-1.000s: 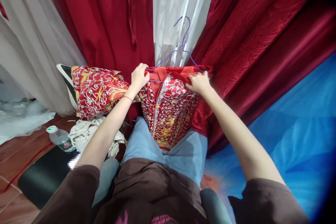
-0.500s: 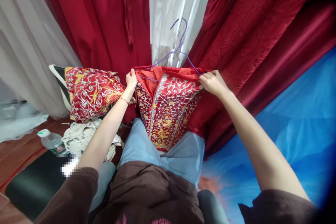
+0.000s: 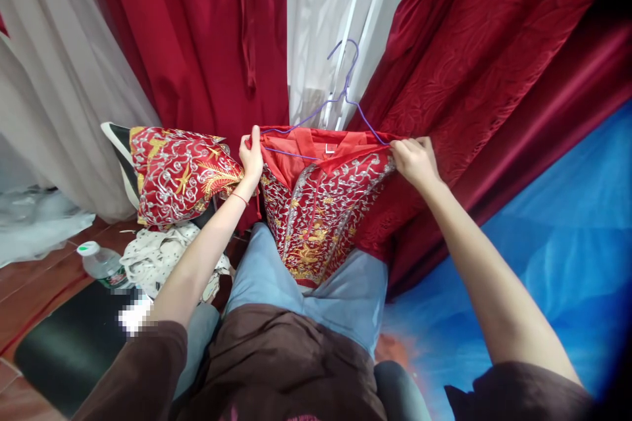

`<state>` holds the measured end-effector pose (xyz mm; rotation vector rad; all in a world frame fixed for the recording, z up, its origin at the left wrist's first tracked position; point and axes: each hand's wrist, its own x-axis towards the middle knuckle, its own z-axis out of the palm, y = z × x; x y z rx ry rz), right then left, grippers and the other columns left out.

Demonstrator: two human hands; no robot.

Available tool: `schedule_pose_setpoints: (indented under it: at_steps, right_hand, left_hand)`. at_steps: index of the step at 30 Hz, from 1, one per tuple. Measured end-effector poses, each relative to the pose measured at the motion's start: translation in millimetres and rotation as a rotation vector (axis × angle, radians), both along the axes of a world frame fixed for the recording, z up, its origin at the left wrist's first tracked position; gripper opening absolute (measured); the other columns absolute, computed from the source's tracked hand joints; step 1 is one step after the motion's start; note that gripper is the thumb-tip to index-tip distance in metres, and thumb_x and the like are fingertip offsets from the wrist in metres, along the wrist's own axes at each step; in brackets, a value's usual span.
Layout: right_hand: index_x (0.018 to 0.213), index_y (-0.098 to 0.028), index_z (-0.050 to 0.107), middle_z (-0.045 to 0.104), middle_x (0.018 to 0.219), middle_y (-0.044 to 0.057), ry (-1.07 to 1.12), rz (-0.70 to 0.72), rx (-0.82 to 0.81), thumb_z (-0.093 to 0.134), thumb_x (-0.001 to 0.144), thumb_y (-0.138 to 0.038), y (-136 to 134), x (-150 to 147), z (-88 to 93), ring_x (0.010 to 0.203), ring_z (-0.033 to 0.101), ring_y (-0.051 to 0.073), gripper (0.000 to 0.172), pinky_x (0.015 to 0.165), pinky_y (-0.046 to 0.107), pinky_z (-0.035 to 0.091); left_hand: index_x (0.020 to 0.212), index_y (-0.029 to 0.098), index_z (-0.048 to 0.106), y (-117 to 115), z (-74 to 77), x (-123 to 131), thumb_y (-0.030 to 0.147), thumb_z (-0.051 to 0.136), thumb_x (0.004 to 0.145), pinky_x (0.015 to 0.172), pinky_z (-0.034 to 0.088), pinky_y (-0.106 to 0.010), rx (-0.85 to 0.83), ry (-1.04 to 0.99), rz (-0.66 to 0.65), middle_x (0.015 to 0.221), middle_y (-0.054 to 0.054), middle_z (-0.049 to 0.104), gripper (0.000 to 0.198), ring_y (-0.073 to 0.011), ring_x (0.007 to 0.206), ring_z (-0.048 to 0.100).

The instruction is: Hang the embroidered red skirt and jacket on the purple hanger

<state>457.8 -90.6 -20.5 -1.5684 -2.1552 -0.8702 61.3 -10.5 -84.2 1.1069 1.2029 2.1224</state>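
Note:
A red embroidered skirt or similar garment [image 3: 320, 223], worked in silver and gold, hangs stretched between my two hands above my lap. Its top edge is spread wide, and the orange-red lining with a small white label shows inside. My left hand [image 3: 252, 156] is closed on the left end of that edge. On the right end, my right hand [image 3: 415, 159] is closed too, with fingers curled round the cloth. A purple wire hanger [image 3: 344, 95] stands at the top edge, its hook up and its lower bar inside the opening.
Another red embroidered piece [image 3: 180, 174] lies over a chair back at left. Below it are a spotted white cloth [image 3: 160, 253], a plastic bottle [image 3: 100, 263] and a black seat [image 3: 69, 342]. Red gowns [image 3: 474, 66] hang at right, beside blue fabric [image 3: 538, 237].
My right hand has shifted slightly right, and the garment's top edge is spread wider. More lining and the white label now show. The hanger sits a little further right.

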Motion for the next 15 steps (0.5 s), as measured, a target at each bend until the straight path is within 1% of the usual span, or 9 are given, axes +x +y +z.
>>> schedule_pose_setpoints:
  at_steps: [2, 3, 5, 7, 10, 12, 14, 15]
  right_hand:
    - [0.114, -0.02, 0.061, 0.065, 0.097, 0.013, -0.005, -0.014, 0.005, 0.024, 0.1, -0.028, -1.6, 1.6, -0.6, 0.095, 0.055, 0.029, 0.04, 0.094, 0.045, 0.033]
    - [0.115, -0.02, 0.061, 0.065, 0.1, 0.014, -0.01, -0.026, 0.016, 0.024, 0.1, -0.028, -2.0, 2.8, -0.9, 0.098, 0.055, 0.03, 0.041, 0.094, 0.045, 0.033]
    - [0.116, -0.019, 0.061, 0.064, 0.107, 0.017, -0.019, -0.055, 0.044, 0.027, 0.099, -0.027, -2.5, 5.4, -1.6, 0.104, 0.054, 0.031, 0.04, 0.095, 0.046, 0.032]
    - [0.117, -0.018, 0.062, 0.062, 0.116, 0.019, -0.033, -0.073, 0.061, 0.031, 0.097, -0.025, -2.7, 7.7, -2.1, 0.11, 0.052, 0.033, 0.037, 0.095, 0.048, 0.032]
    - [0.117, -0.018, 0.062, 0.06, 0.125, 0.021, -0.05, -0.075, 0.069, 0.034, 0.096, -0.023, -3.1, 11.0, -2.5, 0.116, 0.051, 0.035, 0.036, 0.097, 0.05, 0.033]
    - [0.117, -0.017, 0.061, 0.059, 0.127, 0.022, -0.044, -0.076, 0.07, 0.034, 0.096, -0.023, -3.3, 13.3, -2.7, 0.116, 0.051, 0.035, 0.035, 0.095, 0.051, 0.035]
    - [0.117, -0.017, 0.062, 0.059, 0.128, 0.023, -0.029, -0.083, 0.07, 0.034, 0.095, -0.022, -3.1, 15.3, -3.0, 0.112, 0.053, 0.035, 0.036, 0.092, 0.05, 0.037]
    - [0.117, -0.016, 0.062, 0.059, 0.128, 0.024, -0.02, -0.088, 0.069, 0.034, 0.095, -0.023, -2.9, 15.9, -3.1, 0.109, 0.054, 0.035, 0.036, 0.09, 0.05, 0.038]
  left_hand:
    - [0.082, 0.02, 0.056, -5.2, -4.6, 1.4, 0.053, 0.064, 0.087, 0.087, 0.049, -0.024, 0.074, 0.128, -0.005, 0.08, 0.0, 0.063, 0.034, -0.0148, 0.085, 0.064]
    - [0.083, 0.02, 0.057, -5.5, -6.2, 1.5, 0.051, 0.063, 0.087, 0.088, 0.049, -0.023, 0.084, 0.148, -0.026, 0.082, 0.0, 0.064, 0.032, -0.0143, 0.086, 0.064]
    - [0.084, 0.019, 0.059, -2.5, -7.1, 1.4, 0.045, 0.058, 0.091, 0.089, 0.049, -0.023, 0.086, 0.113, -0.069, 0.085, -0.001, 0.066, 0.027, -0.0139, 0.088, 0.065]
    - [0.082, 0.019, 0.059, 2.6, -4.6, 1.9, 0.039, 0.056, 0.092, 0.089, 0.05, -0.024, 0.055, 0.0, -0.085, 0.086, -0.002, 0.067, 0.023, -0.0143, 0.089, 0.065]
    - [0.08, 0.019, 0.057, 9.0, 2.7, 3.8, 0.031, 0.058, 0.087, 0.084, 0.053, -0.025, -0.101, -0.253, -0.108, 0.085, -0.003, 0.068, 0.015, -0.0148, 0.086, 0.066]
    - [0.079, 0.019, 0.057, 12.4, 6.5, 4.5, 0.027, 0.057, 0.084, 0.08, 0.055, -0.025, -0.192, -0.396, -0.182, 0.084, -0.002, 0.068, 0.009, -0.0142, 0.08, 0.066]
    - [0.077, 0.019, 0.056, 15.7, 7.5, 4.1, 0.026, 0.053, 0.083, 0.077, 0.056, -0.026, -0.212, -0.468, -0.283, 0.081, -0.001, 0.067, 0.009, -0.0135, 0.074, 0.066]
    - [0.075, 0.02, 0.054, 17.3, 7.0, 3.7, 0.028, 0.052, 0.083, 0.076, 0.056, -0.027, -0.208, -0.471, -0.322, 0.079, -0.001, 0.067, 0.011, -0.0135, 0.072, 0.065]
